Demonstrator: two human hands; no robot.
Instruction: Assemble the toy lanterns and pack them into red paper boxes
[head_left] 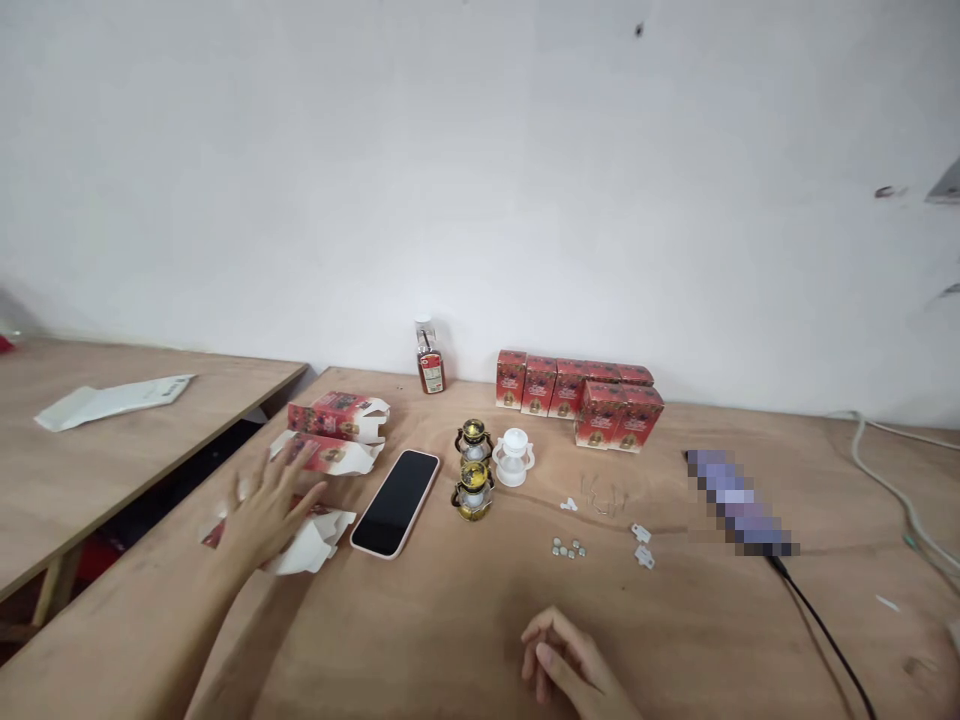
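Note:
My left hand (264, 512) is spread over an unfolded red and white carton (313, 545), its fingertips reaching another unfolded carton (341, 456). Whether it presses on them I cannot tell. Low in the view, my right hand (564, 662) hovers or rests near the table with loosely curled fingers and nothing visible in it. Between and beyond the hands stand two small gold lanterns (474, 490) and a white lantern (514, 465). Several silver button cells (568, 549), thin wire pieces (602, 497) and small white plastic pieces (643, 556) lie to their right.
A phone with a dark screen (396, 505) lies beside the cartons. Several closed red boxes (619, 418) and a bottle (430, 360) stand near the wall. At right are a blurred-out device (739, 500) with a black cable (823, 630) and a pale cord (889, 475).

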